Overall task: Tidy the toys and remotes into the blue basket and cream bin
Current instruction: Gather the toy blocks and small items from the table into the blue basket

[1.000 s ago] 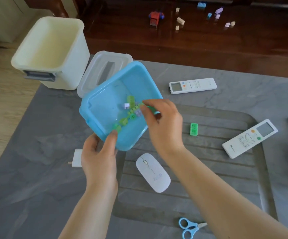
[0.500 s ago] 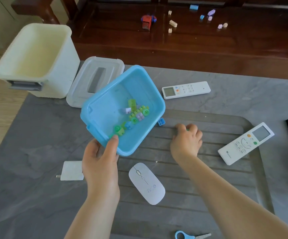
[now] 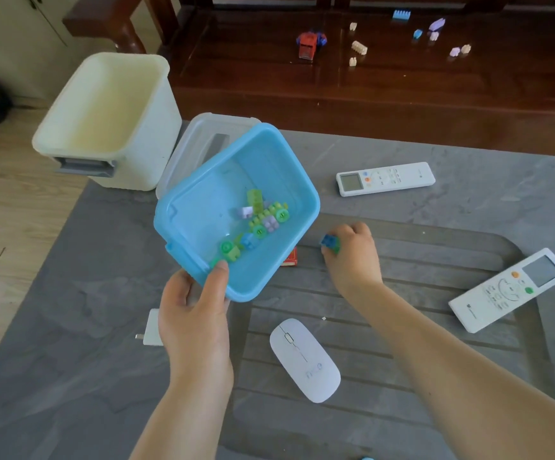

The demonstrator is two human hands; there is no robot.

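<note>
Up front, the blue basket (image 3: 203,207) is tilted above the grey tabletop (image 3: 70,327), its near corner pinched in the left hand (image 3: 193,323), thumb over the rim and fingers beneath. A loose cluster of toy bricks (image 3: 256,224), mostly green with some lilac and blue, lies on its floor toward the low side. Behind it, a clear lid (image 3: 200,144) lies flat, partly hidden by the basket. Further left, the cream bin (image 3: 110,117) stands upright at the tabletop's far left corner, with nothing visible inside it.

To the right of the basket, the right hand (image 3: 352,257) is down on the ribbed tray (image 3: 402,327), its grip curled closed on a blue brick (image 3: 328,241) and something green under it. A small red piece (image 3: 290,257) shows just past the basket's edge. Two white remotes lie on the surface: one remote (image 3: 385,178) beyond the tray, the other remote (image 3: 510,290) at the tray's right edge. A white mouse (image 3: 304,360) rests on the tray, and a white charger (image 3: 151,328) peeks out beside the left wrist.

Beyond the tabletop, a dark wooden bench (image 3: 369,94) carries a red toy (image 3: 309,44) and scattered small bricks (image 3: 359,47). Pale wood floor (image 3: 10,210) shows at left.
</note>
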